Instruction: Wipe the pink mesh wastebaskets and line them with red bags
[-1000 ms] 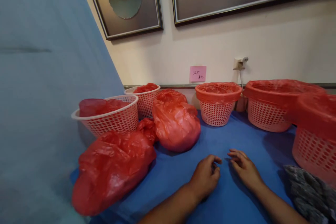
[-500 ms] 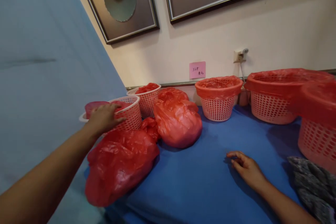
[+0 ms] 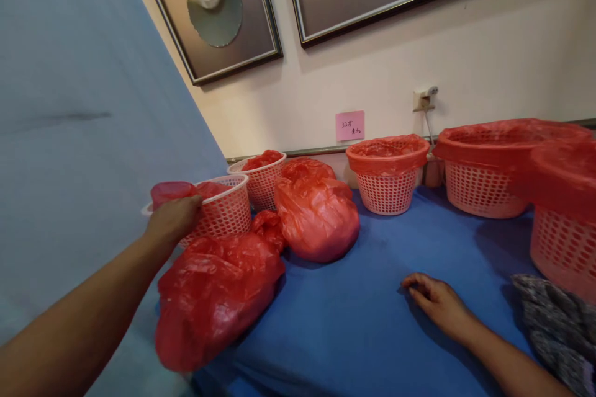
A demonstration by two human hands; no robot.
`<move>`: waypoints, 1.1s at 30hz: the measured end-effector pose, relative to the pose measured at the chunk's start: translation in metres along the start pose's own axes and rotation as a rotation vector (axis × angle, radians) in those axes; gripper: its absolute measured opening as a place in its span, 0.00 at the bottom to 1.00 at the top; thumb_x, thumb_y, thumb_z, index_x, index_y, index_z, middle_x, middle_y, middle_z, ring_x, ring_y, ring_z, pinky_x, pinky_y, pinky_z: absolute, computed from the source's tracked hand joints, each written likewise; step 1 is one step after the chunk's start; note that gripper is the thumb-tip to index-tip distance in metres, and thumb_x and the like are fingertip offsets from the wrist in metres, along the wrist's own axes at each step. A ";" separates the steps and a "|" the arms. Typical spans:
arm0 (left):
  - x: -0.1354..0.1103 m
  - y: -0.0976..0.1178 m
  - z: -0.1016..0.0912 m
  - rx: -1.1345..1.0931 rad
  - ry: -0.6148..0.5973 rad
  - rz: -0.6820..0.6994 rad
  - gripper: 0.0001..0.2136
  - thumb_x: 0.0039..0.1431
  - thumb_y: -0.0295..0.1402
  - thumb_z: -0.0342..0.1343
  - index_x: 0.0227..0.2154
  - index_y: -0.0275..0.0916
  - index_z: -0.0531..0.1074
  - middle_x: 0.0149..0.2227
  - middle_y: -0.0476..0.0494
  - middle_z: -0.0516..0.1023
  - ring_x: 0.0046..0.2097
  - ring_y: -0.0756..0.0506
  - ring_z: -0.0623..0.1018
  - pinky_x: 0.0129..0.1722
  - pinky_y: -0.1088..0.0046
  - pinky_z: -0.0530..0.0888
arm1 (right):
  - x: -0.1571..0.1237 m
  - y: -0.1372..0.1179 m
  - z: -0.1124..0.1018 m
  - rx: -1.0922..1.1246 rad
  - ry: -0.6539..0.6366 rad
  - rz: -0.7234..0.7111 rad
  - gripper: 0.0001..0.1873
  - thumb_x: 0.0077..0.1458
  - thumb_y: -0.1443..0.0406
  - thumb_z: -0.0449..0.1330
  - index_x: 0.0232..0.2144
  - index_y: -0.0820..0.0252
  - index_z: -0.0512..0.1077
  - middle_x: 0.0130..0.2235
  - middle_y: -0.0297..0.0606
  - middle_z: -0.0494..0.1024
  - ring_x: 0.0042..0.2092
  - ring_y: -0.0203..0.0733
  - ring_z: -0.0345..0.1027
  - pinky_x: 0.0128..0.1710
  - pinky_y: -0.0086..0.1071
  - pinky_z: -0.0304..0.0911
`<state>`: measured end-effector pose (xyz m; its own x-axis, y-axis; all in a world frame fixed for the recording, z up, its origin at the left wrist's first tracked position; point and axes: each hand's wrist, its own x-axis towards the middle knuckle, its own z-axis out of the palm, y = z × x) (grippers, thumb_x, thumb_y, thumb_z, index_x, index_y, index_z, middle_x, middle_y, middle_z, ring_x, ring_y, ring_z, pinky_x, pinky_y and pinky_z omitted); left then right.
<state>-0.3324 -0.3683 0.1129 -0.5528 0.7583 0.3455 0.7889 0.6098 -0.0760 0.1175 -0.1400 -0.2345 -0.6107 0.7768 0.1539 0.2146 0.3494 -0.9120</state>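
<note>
My left hand (image 3: pixel 176 218) is at the near rim of a white mesh basket (image 3: pixel 235 208) on the left, its fingers curled down and hidden from view. Whatever they grip cannot be made out. Close beside the hand, a translucent pink plastic container (image 3: pixel 168 190) sits at the basket's top, with red plastic behind it. Below lies a full red plastic bag (image 3: pixel 218 298) at the table's left edge. My right hand (image 3: pixel 435 299) rests on the blue tablecloth (image 3: pixel 344 322), holding nothing, fingers loosely bent and thumb apart.
Another red bag (image 3: pixel 319 220) stands mid-table before a second white basket (image 3: pixel 263 186). Along the wall are baskets lined with red plastic: a small one (image 3: pixel 386 189), a wide one (image 3: pixel 484 189) and one at right (image 3: pixel 565 248). Dark grey fabric (image 3: pixel 554 329) lies near my right arm.
My left hand has lowered onto the basket's rim, and its outstretched fingers have curled down out of sight. The right hand stays in place on the cloth.
</note>
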 end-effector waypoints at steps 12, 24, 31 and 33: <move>-0.010 0.014 -0.002 0.284 0.003 -0.113 0.13 0.66 0.34 0.44 0.32 0.37 0.72 0.31 0.42 0.79 0.32 0.42 0.73 0.31 0.74 0.57 | -0.004 -0.005 -0.001 -0.022 -0.059 -0.011 0.15 0.57 0.55 0.56 0.37 0.54 0.78 0.36 0.38 0.82 0.37 0.45 0.75 0.40 0.37 0.71; -0.035 0.005 -0.007 0.353 0.096 0.000 0.14 0.68 0.32 0.41 0.36 0.35 0.72 0.34 0.40 0.79 0.37 0.40 0.75 0.32 0.73 0.58 | -0.005 -0.006 -0.002 -0.078 -0.111 -0.028 0.17 0.58 0.54 0.53 0.38 0.55 0.78 0.40 0.40 0.83 0.42 0.46 0.76 0.46 0.40 0.71; -0.033 -0.003 0.003 0.559 0.177 0.008 0.18 0.69 0.32 0.38 0.40 0.31 0.74 0.39 0.31 0.81 0.39 0.38 0.77 0.32 0.70 0.58 | -0.004 -0.002 -0.002 -0.091 -0.136 -0.024 0.16 0.58 0.54 0.53 0.39 0.54 0.77 0.40 0.40 0.82 0.43 0.47 0.76 0.47 0.41 0.71; -0.031 -0.002 -0.002 0.613 0.222 0.017 0.17 0.69 0.32 0.39 0.40 0.31 0.74 0.39 0.32 0.81 0.39 0.38 0.77 0.33 0.70 0.58 | -0.005 -0.002 -0.002 -0.098 -0.139 -0.027 0.16 0.59 0.55 0.53 0.39 0.54 0.77 0.40 0.40 0.82 0.43 0.47 0.76 0.47 0.41 0.71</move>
<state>-0.3162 -0.3937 0.1041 -0.4215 0.7432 0.5196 0.4643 0.6690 -0.5804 0.1213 -0.1433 -0.2321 -0.7155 0.6887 0.1175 0.2658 0.4238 -0.8659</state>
